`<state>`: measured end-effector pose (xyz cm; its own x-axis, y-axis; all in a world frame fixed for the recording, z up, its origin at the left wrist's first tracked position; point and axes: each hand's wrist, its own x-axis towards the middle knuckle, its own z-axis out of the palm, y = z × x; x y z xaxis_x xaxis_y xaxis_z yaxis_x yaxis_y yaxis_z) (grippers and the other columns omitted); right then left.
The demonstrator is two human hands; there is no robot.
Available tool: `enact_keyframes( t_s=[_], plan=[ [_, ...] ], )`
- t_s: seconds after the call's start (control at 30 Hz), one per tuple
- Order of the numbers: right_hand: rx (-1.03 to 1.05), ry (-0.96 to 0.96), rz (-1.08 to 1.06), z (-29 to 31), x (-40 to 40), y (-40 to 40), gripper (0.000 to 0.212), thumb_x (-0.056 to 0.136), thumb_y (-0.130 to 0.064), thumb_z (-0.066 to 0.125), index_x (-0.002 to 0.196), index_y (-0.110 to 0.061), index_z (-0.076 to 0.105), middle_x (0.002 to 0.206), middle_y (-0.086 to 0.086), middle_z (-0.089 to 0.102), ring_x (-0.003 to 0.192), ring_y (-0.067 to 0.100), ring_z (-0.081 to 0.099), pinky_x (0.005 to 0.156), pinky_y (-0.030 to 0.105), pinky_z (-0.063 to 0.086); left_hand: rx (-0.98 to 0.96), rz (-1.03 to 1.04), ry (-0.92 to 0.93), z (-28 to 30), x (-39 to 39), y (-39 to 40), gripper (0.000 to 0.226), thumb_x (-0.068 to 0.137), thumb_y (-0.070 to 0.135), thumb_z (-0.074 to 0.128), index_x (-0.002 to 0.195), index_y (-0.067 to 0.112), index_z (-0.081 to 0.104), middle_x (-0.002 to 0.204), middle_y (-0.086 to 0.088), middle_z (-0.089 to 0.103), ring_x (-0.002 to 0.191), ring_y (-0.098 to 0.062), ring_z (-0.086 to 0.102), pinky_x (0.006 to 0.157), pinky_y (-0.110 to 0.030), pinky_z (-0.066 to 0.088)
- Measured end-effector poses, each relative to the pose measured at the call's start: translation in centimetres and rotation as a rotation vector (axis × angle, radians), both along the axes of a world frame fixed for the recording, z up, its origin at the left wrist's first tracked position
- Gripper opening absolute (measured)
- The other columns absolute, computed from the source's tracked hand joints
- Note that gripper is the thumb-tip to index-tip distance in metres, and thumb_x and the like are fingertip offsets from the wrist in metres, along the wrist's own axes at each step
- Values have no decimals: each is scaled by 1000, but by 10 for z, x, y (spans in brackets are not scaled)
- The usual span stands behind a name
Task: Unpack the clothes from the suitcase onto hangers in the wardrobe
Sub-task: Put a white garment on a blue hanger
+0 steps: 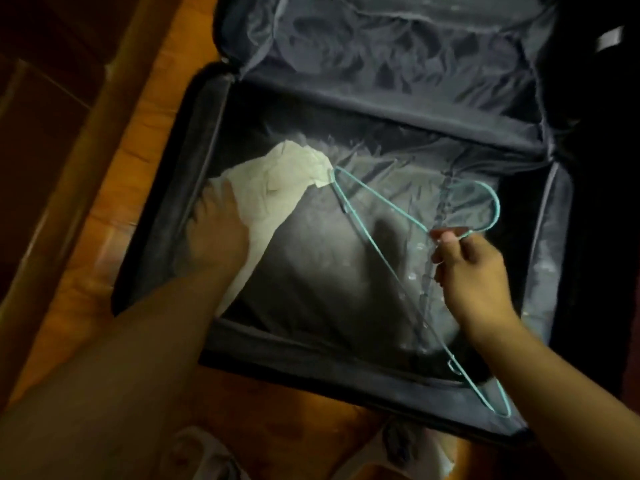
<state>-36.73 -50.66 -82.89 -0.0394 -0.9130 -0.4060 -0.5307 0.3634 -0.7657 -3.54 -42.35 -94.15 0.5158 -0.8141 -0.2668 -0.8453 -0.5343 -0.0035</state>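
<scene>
An open dark suitcase [166,237] lies on a wooden floor, its lid folded back at the top. A white garment [277,188] sits in the left part of the lower half, on top of a dark folded garment [329,271]. My left hand [218,233] reaches into the suitcase and grips the white garment at its left side. My right hand [467,268] pinches the neck of a turquoise wire hanger [381,258] just below its hook. The hanger hovers over the clothes, one end touching the white garment.
Wooden floor [138,140] surrounds the suitcase on the left and front. Dark wooden furniture [41,98] stands at the far left. Pale cloth [194,452] lies at the bottom edge, near the suitcase's front rim.
</scene>
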Motion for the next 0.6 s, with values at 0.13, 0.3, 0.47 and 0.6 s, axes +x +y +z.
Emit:
enact_keyframes(
  t_s=[0.13, 0.3, 0.47, 0.6],
  plan=[
    [-32, -22, -35, 1, 1, 0, 21, 104, -25, 49, 91, -26, 66, 77, 2, 63, 56, 9, 54, 52, 19, 44, 148, 119, 168, -3, 19, -17, 70, 97, 39, 62, 148, 2, 33, 143, -29, 46, 125, -47, 50, 100, -53, 44],
    [-16, -18, -118, 68, -1, 23, 19, 95, -45, 49, 89, -40, 67, 75, -7, 63, 68, 19, 57, 68, 41, 48, 90, 147, 453, 85, -37, 14, 47, 103, 42, 51, 137, 9, 50, 120, -26, 63, 107, -45, 61, 88, -46, 50],
    [45, -7, -87, 199, -7, 45, 23, 101, -16, 52, 85, -27, 65, 70, -3, 59, 66, 16, 51, 64, 30, 41, -101, 423, 760, 267, -76, 24, 53, 104, 45, 46, 71, 5, 55, 71, -18, 58, 71, -28, 56, 60, -35, 34],
    [140, -25, -27, 333, -16, 51, 12, 97, -16, 60, 92, -18, 71, 76, 6, 67, 63, 19, 53, 68, 34, 43, -236, 440, 1079, 450, -73, 33, 30, 98, 33, 65, 81, 8, 67, 70, -5, 58, 68, -15, 53, 64, -32, 41]
  ],
)
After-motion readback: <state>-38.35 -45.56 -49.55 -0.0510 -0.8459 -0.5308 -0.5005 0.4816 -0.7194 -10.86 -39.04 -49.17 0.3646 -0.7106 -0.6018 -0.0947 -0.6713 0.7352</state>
